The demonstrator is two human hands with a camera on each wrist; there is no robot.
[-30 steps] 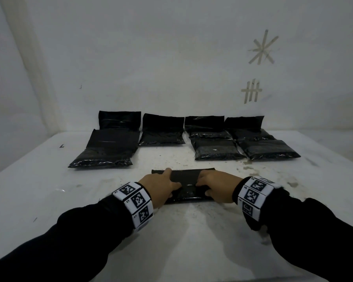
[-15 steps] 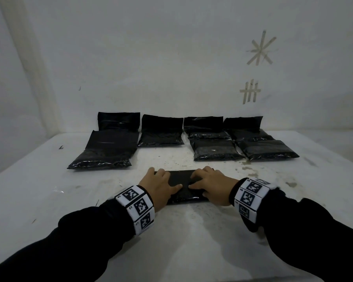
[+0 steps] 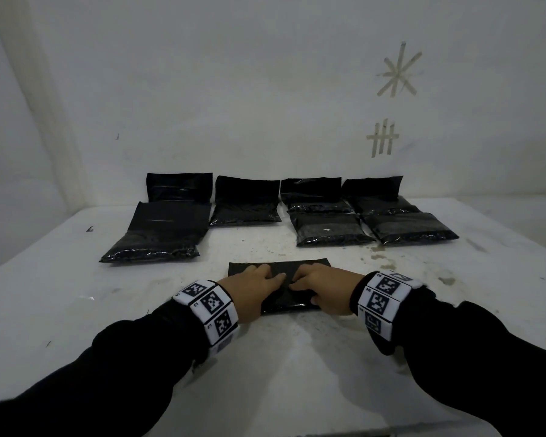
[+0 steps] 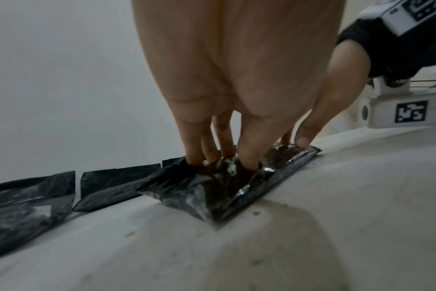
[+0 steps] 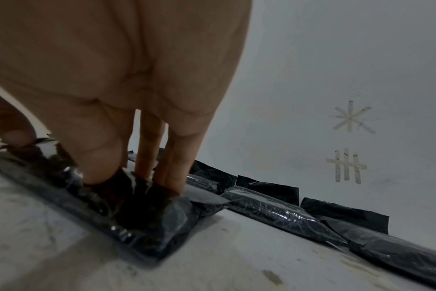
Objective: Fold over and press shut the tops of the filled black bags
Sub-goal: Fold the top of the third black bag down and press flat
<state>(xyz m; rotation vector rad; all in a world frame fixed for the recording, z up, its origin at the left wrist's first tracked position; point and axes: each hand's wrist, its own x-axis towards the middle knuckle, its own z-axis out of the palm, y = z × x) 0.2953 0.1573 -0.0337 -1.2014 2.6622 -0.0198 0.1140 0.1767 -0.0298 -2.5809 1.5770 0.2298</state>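
Hands press flat at centre frame: left hand [image 3: 252,288] and right hand [image 3: 323,287], fingers straight, grasping nothing, on the folded black bag [image 3: 279,267] on the white table [image 3: 265,373].

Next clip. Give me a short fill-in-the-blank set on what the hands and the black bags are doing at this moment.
1. Both hands press down on the near bag, which lies flat on the ____ table.
2. The left hand and the right hand touch the same ____.
3. The fingers of the left hand point ____ into the plastic.
4. The tape marks are stuck on the ____ behind the row of bags.

Missing words: white; bag; down; wall
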